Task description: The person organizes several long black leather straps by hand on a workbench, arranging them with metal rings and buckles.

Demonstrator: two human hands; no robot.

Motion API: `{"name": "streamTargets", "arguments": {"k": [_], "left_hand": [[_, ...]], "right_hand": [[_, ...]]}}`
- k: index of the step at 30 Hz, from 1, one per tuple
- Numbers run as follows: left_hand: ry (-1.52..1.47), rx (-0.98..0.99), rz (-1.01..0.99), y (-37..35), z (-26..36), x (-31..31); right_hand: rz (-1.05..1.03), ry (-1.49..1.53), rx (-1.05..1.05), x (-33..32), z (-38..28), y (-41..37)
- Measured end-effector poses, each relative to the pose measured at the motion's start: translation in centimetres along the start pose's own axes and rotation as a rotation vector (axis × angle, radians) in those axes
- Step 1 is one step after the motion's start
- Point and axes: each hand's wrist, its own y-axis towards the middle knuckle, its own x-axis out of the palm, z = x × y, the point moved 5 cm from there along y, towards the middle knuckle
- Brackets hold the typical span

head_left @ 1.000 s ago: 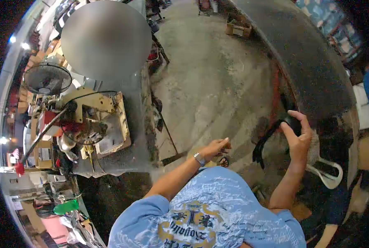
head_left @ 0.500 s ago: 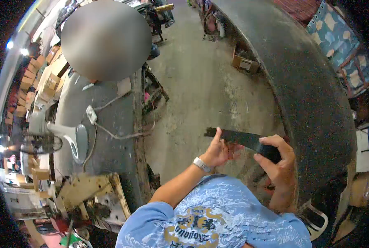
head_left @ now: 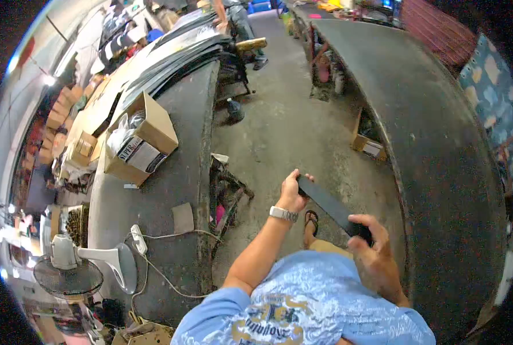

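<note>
A flat black strip (head_left: pixel 327 203) stretches between my two hands in front of my body, slanting down to the right. My left hand (head_left: pixel 293 194) is closed round its far upper end, with a watch on the wrist. At the nearer lower end, my right hand (head_left: pixel 377 253) pinches the strip between thumb and fingers. The strip looks smooth and fairly straight; its exact kind cannot be made out.
Long dark benches stand at left (head_left: pixel 170 264) and right (head_left: pixel 440 132), with a concrete aisle (head_left: pixel 274 138) between. On the left one are an open cardboard box (head_left: pixel 167 123), a white fan (head_left: pixel 110 259) and a power strip (head_left: pixel 138 238) with cord. A person (head_left: pixel 240 26) is farther off.
The strip has gone from nearly level and curved to straighter and slanted. My left hand now wraps its end. My view has shifted, bringing the cardboard box and the distant person into sight.
</note>
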Motion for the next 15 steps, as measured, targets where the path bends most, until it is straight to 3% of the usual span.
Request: {"name": "streamTargets", "arguments": {"k": [5,10,13,14,15], "left_hand": [[-0.100,-0.006,0.019,10.4,7.7,2.5],[-0.077,0.061,0.068,19.3,16.2,6.6],[-0.038,0.032,0.103,28.9,19.5,6.9],[-0.066,-0.006,0.109,31.2,20.4,7.8],[-0.092,-0.048,0.116,33.2,21.4,8.4]], "right_hand": [[-0.060,0.126,-0.081,0.3,1.3,16.1],[-0.340,0.073,-0.128,2.4,-2.2,31.8],[-0.297,0.033,-0.151,1.9,-5.0,40.7],[-0.153,0.054,-0.208,1.7,-4.6,43.3],[-0.108,0.135,-0.131,1.3,-4.8,46.1]]}}
